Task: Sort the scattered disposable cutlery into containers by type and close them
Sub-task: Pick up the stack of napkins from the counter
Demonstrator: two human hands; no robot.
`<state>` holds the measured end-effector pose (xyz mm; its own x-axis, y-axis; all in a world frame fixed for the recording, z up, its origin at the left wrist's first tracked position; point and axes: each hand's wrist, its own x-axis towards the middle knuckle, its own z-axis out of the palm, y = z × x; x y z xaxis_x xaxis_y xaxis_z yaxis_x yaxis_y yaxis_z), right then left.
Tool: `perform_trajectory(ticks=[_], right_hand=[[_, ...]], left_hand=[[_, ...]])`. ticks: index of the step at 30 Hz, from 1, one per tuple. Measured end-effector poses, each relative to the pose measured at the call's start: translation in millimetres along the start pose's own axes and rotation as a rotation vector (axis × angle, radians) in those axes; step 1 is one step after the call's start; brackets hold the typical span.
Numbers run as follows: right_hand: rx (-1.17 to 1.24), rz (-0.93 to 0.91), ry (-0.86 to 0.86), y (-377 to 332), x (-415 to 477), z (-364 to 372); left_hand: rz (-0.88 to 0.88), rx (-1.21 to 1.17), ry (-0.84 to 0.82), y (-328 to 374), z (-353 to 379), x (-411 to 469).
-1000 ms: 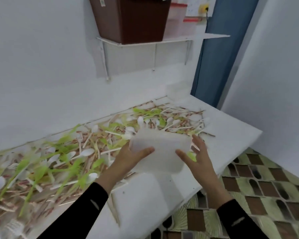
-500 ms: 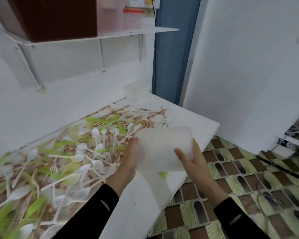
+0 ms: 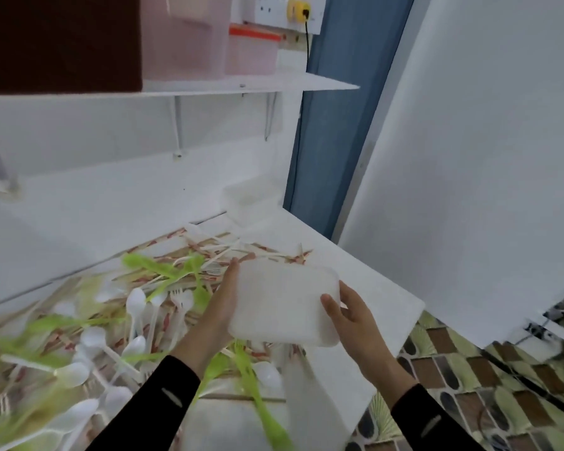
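Left hand (image 3: 220, 307) has shifted its thumb off the translucent white rectangular plastic container (image 3: 284, 304), centre frame, and presses it flat-fingered; right hand (image 3: 355, 319) pinches its edge. Advise setting it level, clear of the white and green plastic cutlery (image 3: 134, 304).

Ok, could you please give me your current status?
Left hand flat against, right hand gripping translucent white rectangular plastic container. Held above white table. Scattered cutlery unsorted beneath.

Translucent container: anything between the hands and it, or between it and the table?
Nothing between hands and the container: the left hand presses its left end, the right hand grips its right end. Below it, a green fork and loose cutlery cover the table; bare surface lies rightward.
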<state>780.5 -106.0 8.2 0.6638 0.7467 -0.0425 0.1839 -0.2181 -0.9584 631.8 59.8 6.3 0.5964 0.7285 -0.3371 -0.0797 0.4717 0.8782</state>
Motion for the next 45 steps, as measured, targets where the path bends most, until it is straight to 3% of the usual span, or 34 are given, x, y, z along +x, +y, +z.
perform_trajectory(ticks=[9,13,18,21,24,27,30,33,37,39,45], right_hand=[[-0.035,0.099,-0.031,28,43,14],[-0.056,0.119,-0.073,23,73,23],[-0.061,0.074,-0.204,17,125,31],[0.028,0.088,-0.268,15,172,22],[0.027,0.088,-0.296,18,222,5],[0.042,0.074,-0.268,21,270,-15],[0.01,-0.048,-0.278,18,311,-32],[-0.072,-0.146,-0.352,23,343,-44],[-0.019,-0.171,-0.406,31,378,-44],[0.041,-0.172,-0.401,33,388,-39],[0.239,-0.124,-0.406,48,402,-24]], left_hand=[[-0.129,-0.108,-0.085,0,3,21],[-0.033,0.06,0.098,12,5,37],[0.129,0.126,0.198,31,5,58],[0.176,0.154,0.386,38,19,84],[0.201,0.163,0.434,35,44,116],[0.139,0.171,0.399,36,71,148],[0.008,0.253,0.266,30,87,180],[-0.066,0.349,0.258,18,94,206],[0.124,0.641,0.574,13,114,237],[0.23,0.636,0.72,8,121,249],[0.403,0.468,0.743,-15,130,270]])
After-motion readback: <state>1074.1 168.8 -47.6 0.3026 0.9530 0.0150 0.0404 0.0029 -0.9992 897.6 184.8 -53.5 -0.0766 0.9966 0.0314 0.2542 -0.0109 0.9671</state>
